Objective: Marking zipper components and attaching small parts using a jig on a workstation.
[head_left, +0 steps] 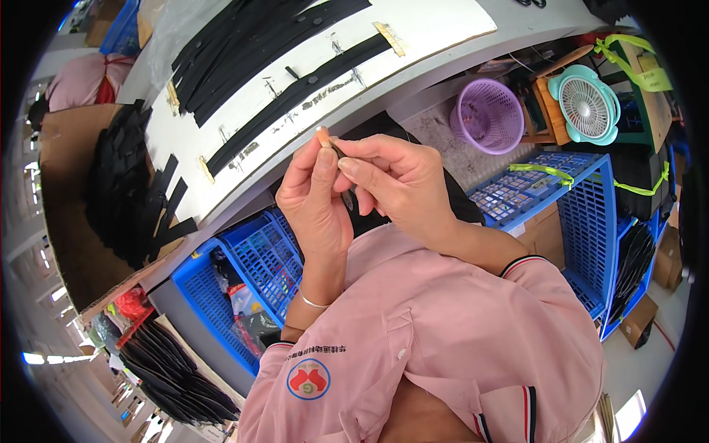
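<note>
Both hands are raised close together in front of my chest, beside the table's near edge. My left hand [319, 188] is closed, thumb against forefinger, around something small. A small orange-tan tip [323, 136] shows at its fingertips; whether it is a held piece or a covered fingertip is unclear. My right hand [402, 181] pinches at the same spot, its thumb and forefinger meeting the left fingers. A thin dark bit [338, 150] shows between the two hands, mostly hidden by the fingers. On the white board [436, 33] beyond lie black strips [244, 55] and one separate black strip [303, 100] between pen marks.
A cardboard box [63, 162] with black pieces stands at the left. Blue crates [214, 295] sit below the table, and another blue crate [583, 229] is at the right. A purple basket [487, 116] and a small turquoise fan [587, 103] stand at the far right.
</note>
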The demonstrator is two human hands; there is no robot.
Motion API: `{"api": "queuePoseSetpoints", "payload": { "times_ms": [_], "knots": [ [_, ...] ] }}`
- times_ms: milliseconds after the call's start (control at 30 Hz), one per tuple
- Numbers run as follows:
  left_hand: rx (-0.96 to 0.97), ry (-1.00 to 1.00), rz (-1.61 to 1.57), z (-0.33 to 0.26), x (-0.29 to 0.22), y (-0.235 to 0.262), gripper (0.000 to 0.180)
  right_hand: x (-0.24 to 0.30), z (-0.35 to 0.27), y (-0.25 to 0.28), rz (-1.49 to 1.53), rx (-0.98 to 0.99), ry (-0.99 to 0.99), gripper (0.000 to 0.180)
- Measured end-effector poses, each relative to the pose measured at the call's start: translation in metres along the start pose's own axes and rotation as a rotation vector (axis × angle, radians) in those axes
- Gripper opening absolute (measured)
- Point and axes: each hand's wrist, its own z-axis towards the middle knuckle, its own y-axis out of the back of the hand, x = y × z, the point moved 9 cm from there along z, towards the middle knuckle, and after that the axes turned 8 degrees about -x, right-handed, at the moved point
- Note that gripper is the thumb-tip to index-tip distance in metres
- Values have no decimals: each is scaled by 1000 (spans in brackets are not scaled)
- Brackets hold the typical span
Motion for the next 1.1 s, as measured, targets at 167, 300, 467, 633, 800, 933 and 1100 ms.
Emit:
{"api": "queuePoseSetpoints", "payload": {
  "times_ms": [167,300,467,633,800,933,1100],
  "knots": [
    [-4,3,16,0,2,1,28,-2,-2,1,8,-30,38,16],
    [49,11,30,-5,4,-2,28,-3,0,3,-22,-54,35,18],
    [-109,72,19,0,1,-5,28,-4,-1,1,13,-13,1,22],
    [-12,53,-46,3,-2,-4,28,-3,-4,-4,35,51,-46,27],
    [41,-3,-14,3,-3,-1,28,-3,-3,-6,10,71,-59,30],
    [3,-12,11,4,-1,6,28,-7,-2,-5,41,62,-104,28],
    [-21,-40,67,2,-1,5,28,-17,-2,-4,193,51,-171,25]
  ]
}}
